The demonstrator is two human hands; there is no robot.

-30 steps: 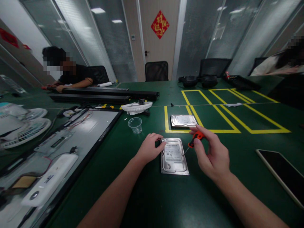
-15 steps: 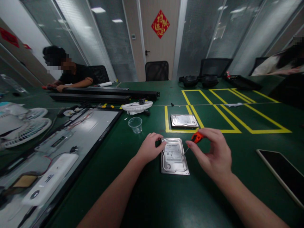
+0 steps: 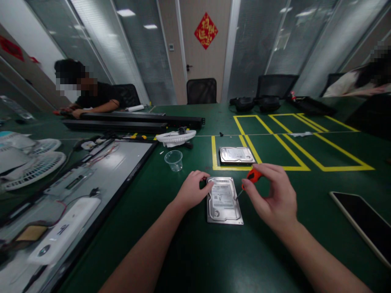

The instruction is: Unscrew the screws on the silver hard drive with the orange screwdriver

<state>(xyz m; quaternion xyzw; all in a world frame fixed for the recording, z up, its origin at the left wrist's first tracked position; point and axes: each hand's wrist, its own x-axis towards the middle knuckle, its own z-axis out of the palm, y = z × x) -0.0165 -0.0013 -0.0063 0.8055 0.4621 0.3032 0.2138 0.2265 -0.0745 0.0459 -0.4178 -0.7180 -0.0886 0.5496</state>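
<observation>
A silver hard drive (image 3: 224, 200) lies flat on the green table (image 3: 214, 252) in front of me. My left hand (image 3: 192, 190) rests curled against the drive's upper left corner, holding it steady. My right hand (image 3: 273, 195) pinches a small orange-handled screwdriver (image 3: 252, 176), whose thin tip touches the drive's right edge. A second hard drive (image 3: 236, 155) lies farther back inside a yellow taped box.
A clear plastic cup (image 3: 174, 160) and a white basket (image 3: 179, 137) stand behind the left hand. A dismantled flat panel (image 3: 91, 179) and fan grilles (image 3: 33, 162) fill the left side. A dark tablet (image 3: 363, 221) lies at right. Two people sit at the far corners.
My right hand's fingers have shifted round the screwdriver handle, turning it slightly. The left hand and the drive have stayed put.
</observation>
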